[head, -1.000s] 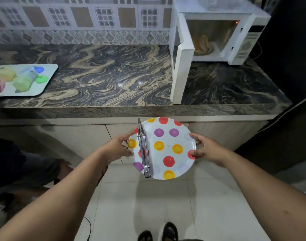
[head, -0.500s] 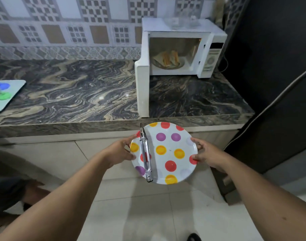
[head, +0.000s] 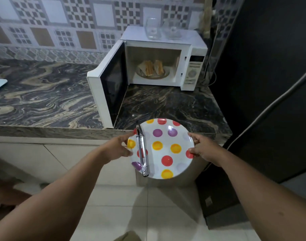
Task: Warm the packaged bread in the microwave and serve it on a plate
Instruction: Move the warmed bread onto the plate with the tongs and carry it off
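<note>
Left hand (head: 117, 148) and right hand (head: 203, 148) each grip one dotted plate (head: 166, 136) carrying one pair of tongs (head: 141, 152).

Single head-worn wide-angle view, looking forward and steeply down from standing height. The front edge of the counter (head: 44, 131) crosses mid-frame; the open microwave (head: 166, 54) stands near its far right corner, some way off. Both forearms enter from the bottom corners, close to the lens, above the floor (head: 148, 214). Tiled wall (head: 61, 23) fills the top.
</note>
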